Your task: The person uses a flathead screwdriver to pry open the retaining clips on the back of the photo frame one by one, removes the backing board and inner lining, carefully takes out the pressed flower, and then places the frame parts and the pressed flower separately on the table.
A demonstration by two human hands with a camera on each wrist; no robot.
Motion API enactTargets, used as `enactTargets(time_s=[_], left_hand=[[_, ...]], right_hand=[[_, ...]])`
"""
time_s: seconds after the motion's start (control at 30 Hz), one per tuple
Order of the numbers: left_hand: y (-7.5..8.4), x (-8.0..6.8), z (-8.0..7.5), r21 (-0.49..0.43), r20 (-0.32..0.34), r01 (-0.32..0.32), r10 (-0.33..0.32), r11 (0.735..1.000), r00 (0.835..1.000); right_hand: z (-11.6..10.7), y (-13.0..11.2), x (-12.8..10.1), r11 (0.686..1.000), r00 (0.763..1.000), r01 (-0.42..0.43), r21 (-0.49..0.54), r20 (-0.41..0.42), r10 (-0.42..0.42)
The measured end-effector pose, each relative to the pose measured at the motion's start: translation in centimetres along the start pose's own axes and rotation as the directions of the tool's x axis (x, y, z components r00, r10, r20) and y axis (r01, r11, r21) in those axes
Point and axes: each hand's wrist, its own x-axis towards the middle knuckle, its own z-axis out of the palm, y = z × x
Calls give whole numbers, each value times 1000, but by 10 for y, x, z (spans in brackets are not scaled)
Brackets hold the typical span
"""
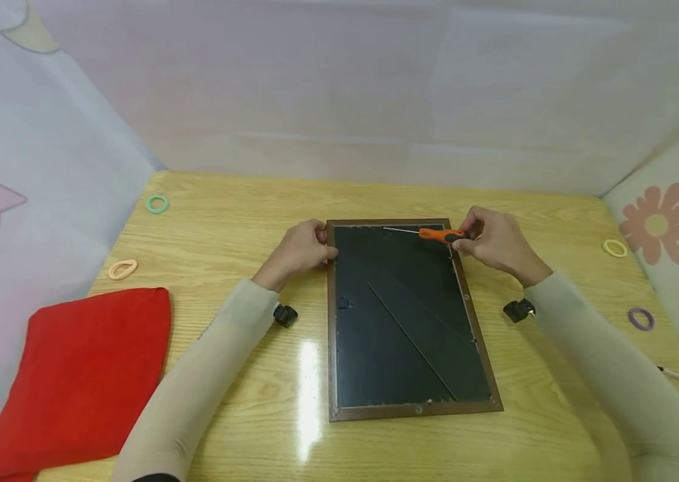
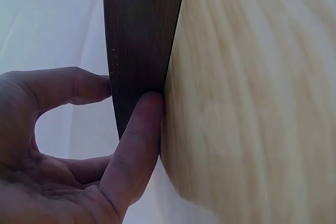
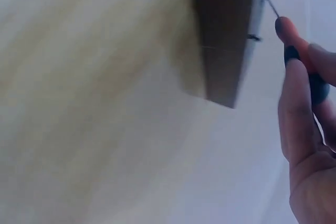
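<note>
- Two hands work at the far end of a picture frame (image 1: 402,314) that lies face down on the table (image 1: 225,221), its black backing board up.
- Left hand (image 1: 300,249): fingers (image 2: 134,145) curled against the frame's far left corner, thumb and a finger pressing the dark wooden edge between them, as the left wrist view shows.
- Right hand (image 1: 496,242): fingers pinch the orange-handled screwdriver (image 1: 441,234) at the frame's far right corner; its thin metal shaft lies over the backing board along the far edge, pointing left.
- Frame sits near the middle of the table, long side running away from the person.
- Small black wrist cameras show under each sleeve beside the frame.
- Red cloth (image 1: 80,381) lies at the near left.
- Hair ties dot the table: green (image 1: 157,203) and peach (image 1: 122,269) at left, yellow (image 1: 615,248) and purple (image 1: 641,318) at right.
</note>
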Motion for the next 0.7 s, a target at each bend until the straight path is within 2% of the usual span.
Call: enactTargets(time_s=[0.07,0.2,0.33,0.47,0.57,0.7], left_hand=[[1,0,0,1,-1,0,0,1000,1000],[1,0,-1,11,-11,-6,6,1000,1000],[1,0,1,18,-4,-7,7,1000,1000],[0,1,2,26,0,-6,6,1000,1000],[0,0,2,38,-11,-18,19,999,1000],[1,0,1,53,-19,-28,29,998,999]], right_hand=[[-4,-7,1,999,997,41,-27,-65,-43],[-10,-14,11,996,989,86,28,-123,-81],[-16,-18,25,985,990,74,156,-129,-53],[-20,-26,38,955,989,73,287,-141,-34],[-23,-36,48,942,985,89,324,-166,-36],[-26,-51,57,945,984,85,316,-178,-29]])
